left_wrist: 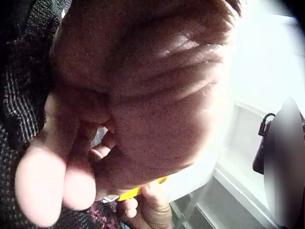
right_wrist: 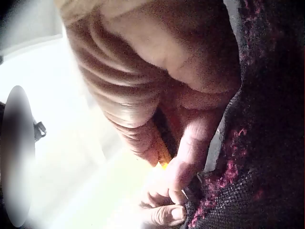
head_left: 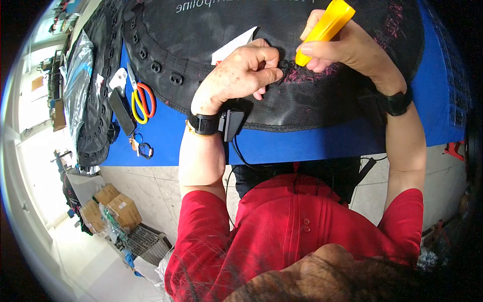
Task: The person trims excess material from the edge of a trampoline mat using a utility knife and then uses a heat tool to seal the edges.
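A black mesh trampoline mat (head_left: 302, 110) lies in front of me, with pink thread bits (head_left: 307, 75) scattered along its stitched band. My right hand (head_left: 347, 50) grips a chunky yellow tool (head_left: 329, 27), its lower end slanting down to the mat; the working tip is hidden. Left of it, my left hand (head_left: 241, 70) has bent fingers, with thumb and forefinger pinching a small black loop (head_left: 286, 68) on the band. In the right wrist view, the left thumb (right_wrist: 167, 214) is right beside the tool's end. A white label (head_left: 236, 43) shows behind my left hand.
Scissors with red and yellow handles (head_left: 141, 103) lie on the blue table (head_left: 166, 136) to the left. Near them are a black block (head_left: 122, 111) and a clear plastic bag (head_left: 83, 75). Black loops (head_left: 156, 67) run along the mat's left side. Cardboard boxes (head_left: 123, 210) stand on the floor.
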The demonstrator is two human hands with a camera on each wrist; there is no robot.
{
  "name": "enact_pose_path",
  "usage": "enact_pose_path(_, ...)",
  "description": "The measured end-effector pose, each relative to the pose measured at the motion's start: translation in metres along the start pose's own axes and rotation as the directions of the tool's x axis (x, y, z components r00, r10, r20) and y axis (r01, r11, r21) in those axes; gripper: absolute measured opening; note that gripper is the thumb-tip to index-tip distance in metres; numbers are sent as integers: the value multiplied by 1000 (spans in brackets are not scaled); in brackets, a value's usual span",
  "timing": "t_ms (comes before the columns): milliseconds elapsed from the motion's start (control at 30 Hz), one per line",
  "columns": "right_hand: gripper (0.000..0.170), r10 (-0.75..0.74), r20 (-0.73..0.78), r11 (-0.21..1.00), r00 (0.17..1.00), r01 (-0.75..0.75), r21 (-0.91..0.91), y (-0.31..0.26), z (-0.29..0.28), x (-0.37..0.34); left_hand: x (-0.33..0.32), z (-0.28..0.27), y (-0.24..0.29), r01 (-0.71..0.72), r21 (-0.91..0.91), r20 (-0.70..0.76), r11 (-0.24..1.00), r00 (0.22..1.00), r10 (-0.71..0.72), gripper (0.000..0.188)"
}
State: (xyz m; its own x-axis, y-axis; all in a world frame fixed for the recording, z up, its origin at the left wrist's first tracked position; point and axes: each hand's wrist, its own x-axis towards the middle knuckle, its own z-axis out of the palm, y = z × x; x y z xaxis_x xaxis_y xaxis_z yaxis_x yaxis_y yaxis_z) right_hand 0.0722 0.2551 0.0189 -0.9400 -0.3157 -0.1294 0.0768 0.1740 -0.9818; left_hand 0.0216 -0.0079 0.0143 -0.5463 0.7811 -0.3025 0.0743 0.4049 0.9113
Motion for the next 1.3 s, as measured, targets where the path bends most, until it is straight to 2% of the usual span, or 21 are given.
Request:
enact_pose_path(233,23,27,104,990,994,-41,134,-1,12,-3,1,-1,-3,4,-5,9,1000,1000,-4,25)
enact_pose_path(333,28,62,98,982,993,-79,174,-2,17,-2,1,-1,-3,13,-4,8,1000,1000,-13,25)
enact_pose_path(433,23,40,106,989,994,-54,134,2,19,-1,1,-2,-2,23,-2,9,1000,1000,-23,25)
enact_pose_path(833,24,19,121,993,992,-33,111,1,20,-1,0,-1,-2,18,26,-1,1000,1000,-18,27)
enact_pose_path(1033,27,37,12,998,999,-38,52,0,15,1,0,0,-1,19,22,-4,1000,1000,-19,27)
enact_pose_path(1133,27,47,22,998,999,-48,38,1,13,1,0,0,1,12,26,-5,1000,1000,-12,28)
enact_pose_path(1233,26,1,-41,999,999,-3,-52,2,12,1,0,-1,1,9,26,-3,1000,1000,-9,29)
enact_pose_path(1300,26,8,-27,1000,1000,-8,-4,7,2,5,0,-1,-1,4,19,-10,1000,1000,-3,29)
